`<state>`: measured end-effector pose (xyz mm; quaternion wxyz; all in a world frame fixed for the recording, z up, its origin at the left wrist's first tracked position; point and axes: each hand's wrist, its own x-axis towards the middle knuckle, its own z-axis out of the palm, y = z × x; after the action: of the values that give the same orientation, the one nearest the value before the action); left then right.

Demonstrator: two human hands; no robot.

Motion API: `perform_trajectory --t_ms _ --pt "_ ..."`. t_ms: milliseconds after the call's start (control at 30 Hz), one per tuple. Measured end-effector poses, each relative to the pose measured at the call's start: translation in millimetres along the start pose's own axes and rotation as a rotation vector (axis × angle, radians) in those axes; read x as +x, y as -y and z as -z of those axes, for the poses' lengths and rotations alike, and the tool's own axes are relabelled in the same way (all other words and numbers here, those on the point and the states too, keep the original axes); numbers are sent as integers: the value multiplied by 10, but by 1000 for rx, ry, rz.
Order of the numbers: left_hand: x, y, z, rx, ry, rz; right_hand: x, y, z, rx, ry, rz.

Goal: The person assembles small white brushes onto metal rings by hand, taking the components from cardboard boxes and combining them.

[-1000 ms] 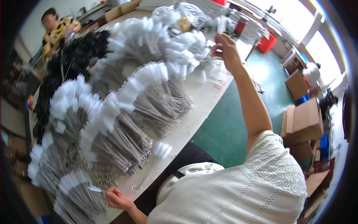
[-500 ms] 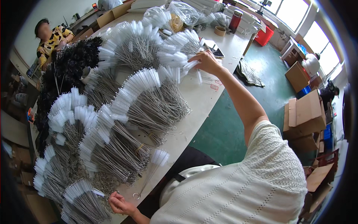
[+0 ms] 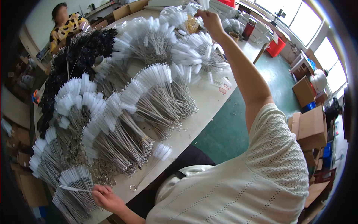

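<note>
The person's right hand (image 3: 209, 20) is raised at full arm's reach over the far end of the long white worktable (image 3: 209, 102), its fingers pinched shut on the thin wire stem of one white-bristled bottle brush (image 3: 197, 16), which it holds above the farthest heap of white brushes (image 3: 194, 52). The left hand (image 3: 106, 198) sits low at the near edge of the table, closed around the end of a second slim white brush (image 3: 72, 188) that points out to the person's left, level with the tabletop. That brush lies just beside a near bundle of white-tipped wire brushes (image 3: 74, 179). Across the table, bundles of the same brushes are laid in overlapping fans, bristle ends upward and outward, looped wire handles toward the person: a large central fan (image 3: 149, 89), a fan to its left (image 3: 80, 99) and a lower one (image 3: 112, 134). A short loose brush with a ring handle (image 3: 153, 162) lies alone near the table edge, apart from both hands. A heap of black-bristled brushes (image 3: 74, 56) occupies the far left of the table (individual stems there cannot be told apart). Another person in a yellow patterned top (image 3: 67, 24) sits beyond that heap. Brown cardboard boxes (image 3: 309, 123) stand on the green floor (image 3: 231, 127) to the right.
</note>
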<state>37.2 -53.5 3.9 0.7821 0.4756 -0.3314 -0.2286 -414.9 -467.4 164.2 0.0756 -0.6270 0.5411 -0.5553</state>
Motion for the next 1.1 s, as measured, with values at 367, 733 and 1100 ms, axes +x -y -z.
perform_trajectory --t_ms 367,733,1100 --pt "346 -489 -1332 295 397 -103 -2368 2134 -858 1143 994 -240" --pt "60 -363 -1126 -62 228 -24 -3144 1849 -766 1023 993 -482" --pt "-323 37 -872 503 629 -479 -2658 1648 -219 836 1259 -563"
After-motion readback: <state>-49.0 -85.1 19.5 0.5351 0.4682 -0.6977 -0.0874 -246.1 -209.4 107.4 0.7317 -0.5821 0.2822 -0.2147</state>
